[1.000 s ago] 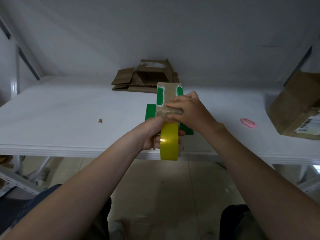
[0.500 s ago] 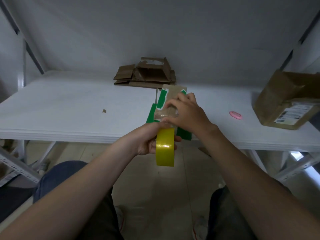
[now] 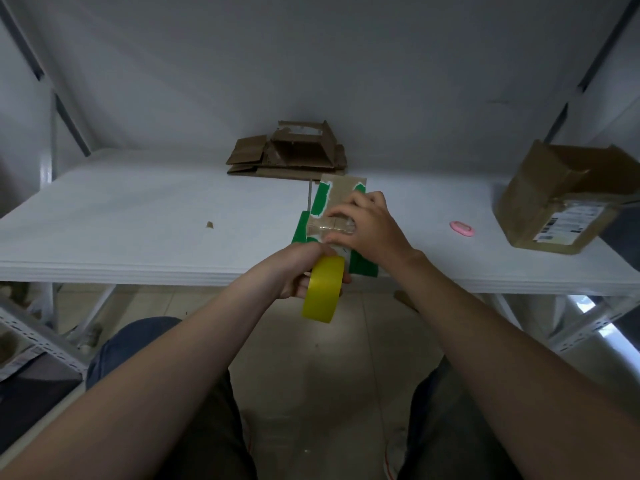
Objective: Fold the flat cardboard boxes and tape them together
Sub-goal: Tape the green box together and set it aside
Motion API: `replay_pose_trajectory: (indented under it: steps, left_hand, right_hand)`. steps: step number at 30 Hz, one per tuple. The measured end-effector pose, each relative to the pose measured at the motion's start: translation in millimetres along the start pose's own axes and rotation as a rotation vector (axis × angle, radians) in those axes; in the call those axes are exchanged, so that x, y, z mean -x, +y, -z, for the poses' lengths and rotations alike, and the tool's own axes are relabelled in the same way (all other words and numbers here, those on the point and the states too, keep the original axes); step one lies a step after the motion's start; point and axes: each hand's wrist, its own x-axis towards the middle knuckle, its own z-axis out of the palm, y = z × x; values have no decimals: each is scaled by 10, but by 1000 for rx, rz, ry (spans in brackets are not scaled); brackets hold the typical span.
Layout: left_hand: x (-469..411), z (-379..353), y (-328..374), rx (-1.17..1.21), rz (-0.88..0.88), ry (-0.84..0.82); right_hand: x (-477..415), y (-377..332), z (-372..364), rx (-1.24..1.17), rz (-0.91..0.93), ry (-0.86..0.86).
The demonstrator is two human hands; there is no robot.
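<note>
Gripping the yellow tape roll (image 3: 323, 289) with curled fingers, our left hand (image 3: 301, 271) holds it on edge just past the near rim of the white table (image 3: 138, 237). Right beyond this grip our right hand (image 3: 370, 230) curls over the small cardboard box (image 3: 341, 188), fingertips and thumb down on a glossy strip of clear tape (image 3: 327, 226) that crosses the box top. The box rests on the table near its front edge; it is brown with torn green patches, and we cannot make out any print on them.

Farther from the grip, against the back wall, lies a pile of flattened cardboard (image 3: 291, 154), apart from the box in hand. To the grip's right sits a small pink object (image 3: 461, 228), and past it, well apart, a larger brown carton (image 3: 554, 199) tilted with its flaps open. It carries a white shipping label (image 3: 571, 223) with dark bars and lines of text too small for us to read. To the grip's left a tiny cardboard scrap (image 3: 209, 225) lies alone on the tabletop.
</note>
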Motion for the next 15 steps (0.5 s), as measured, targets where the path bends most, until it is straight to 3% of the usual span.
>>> replay_pose_trajectory:
  steps: [15]
  left_hand:
    - [-70, -32, -25, 176, 48, 29]
  right_hand:
    - [56, 76, -102, 32, 31, 39]
